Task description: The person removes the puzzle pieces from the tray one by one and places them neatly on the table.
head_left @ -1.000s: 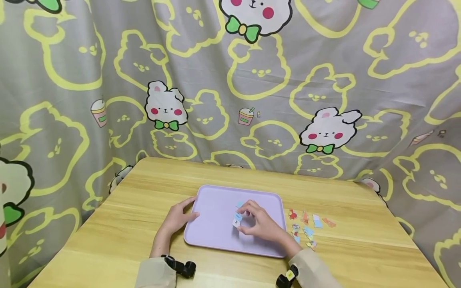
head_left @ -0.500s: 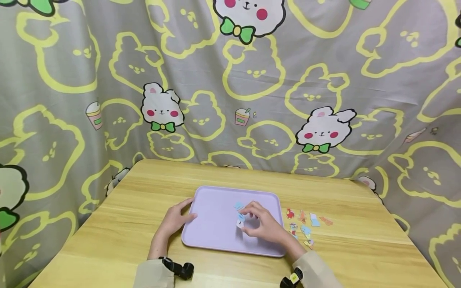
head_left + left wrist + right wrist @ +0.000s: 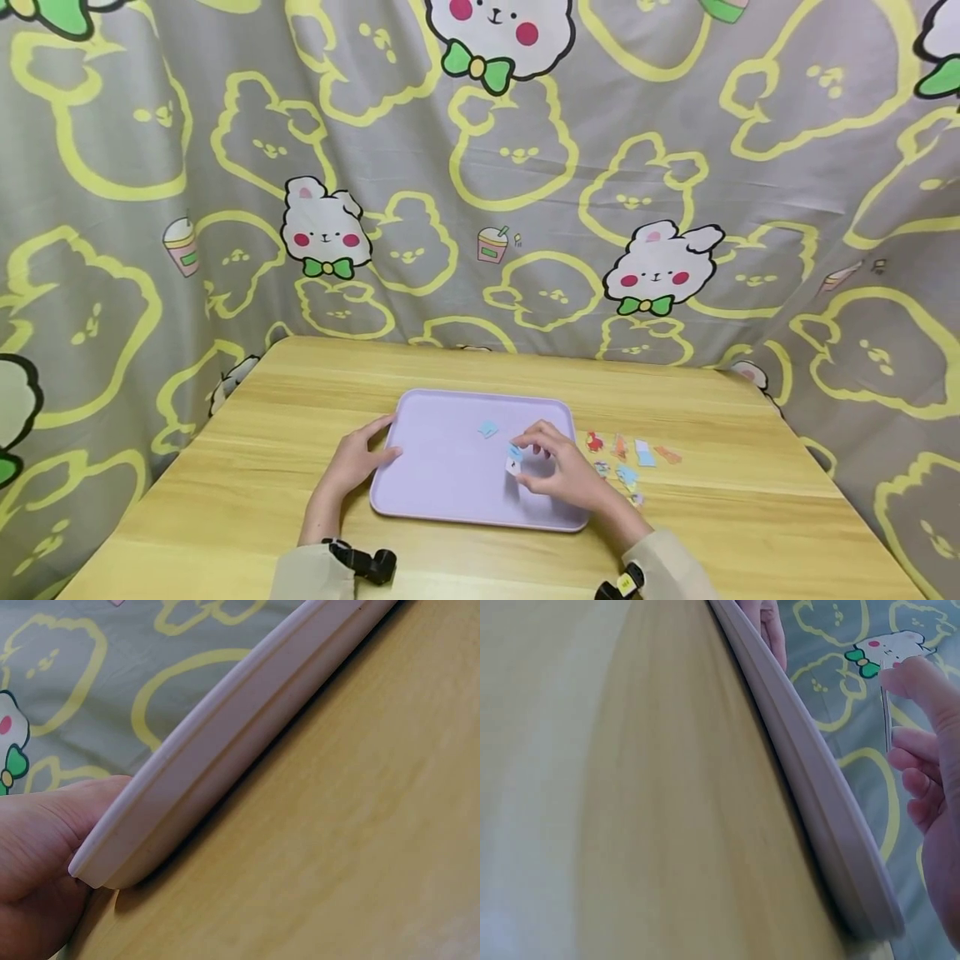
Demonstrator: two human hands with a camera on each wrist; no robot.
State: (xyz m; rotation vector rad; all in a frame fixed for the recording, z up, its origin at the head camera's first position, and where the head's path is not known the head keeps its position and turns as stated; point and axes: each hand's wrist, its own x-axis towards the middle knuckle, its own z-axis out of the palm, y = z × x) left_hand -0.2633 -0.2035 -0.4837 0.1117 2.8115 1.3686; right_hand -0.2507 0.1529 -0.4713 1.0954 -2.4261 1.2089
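A lilac tray [image 3: 450, 500] lies on the wooden table. At its left edge my left hand [image 3: 354, 462] grips the rim, the thumb reaching over onto the inside; the left wrist view shows that hand [image 3: 41, 851] at the tray's corner. Between thumb and fingertips, my right hand [image 3: 562, 473] pinches a small flat white and light-blue puzzle piece [image 3: 513, 464] over the right half of the tray. Seen edge-on in the right wrist view, the piece [image 3: 887, 724] stands upright above the rim. A light-blue puzzle piece [image 3: 488, 428] lies on the tray farther back.
Several loose puzzle pieces lie on the table to the right of the tray, among them a red one [image 3: 594, 441], a blue and white one [image 3: 645, 452] and an orange one [image 3: 668, 455]. Behind the table hangs a patterned grey curtain [image 3: 420, 167].
My right hand has moved rightward over the tray with the pinched piece, uncovering the light-blue piece lying there. My left hand keeps its place on the rim. The head view has shifted slightly.
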